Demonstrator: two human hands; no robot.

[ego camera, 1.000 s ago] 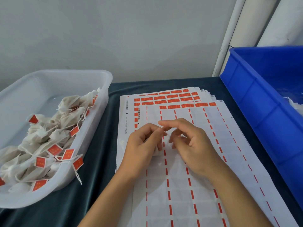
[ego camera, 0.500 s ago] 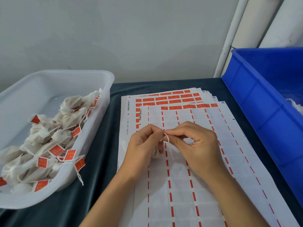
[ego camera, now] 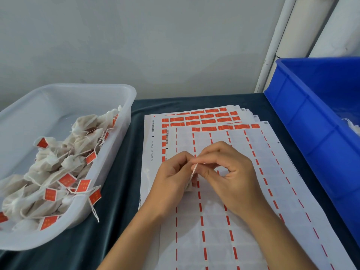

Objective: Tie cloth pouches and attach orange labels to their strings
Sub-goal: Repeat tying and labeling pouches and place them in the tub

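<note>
Since a moment ago both hands barely shift; left hand (ego camera: 171, 182) clutches a small white cloth pouch (ego camera: 188, 185), right hand (ego camera: 229, 172), at its 3 o'clock, pinches the thin white string (ego camera: 194, 169).

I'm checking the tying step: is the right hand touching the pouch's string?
Touching. The head view shows the right hand pinching the white string between thumb and forefinger, by the left hand fingertips, with no gap visible.
</note>
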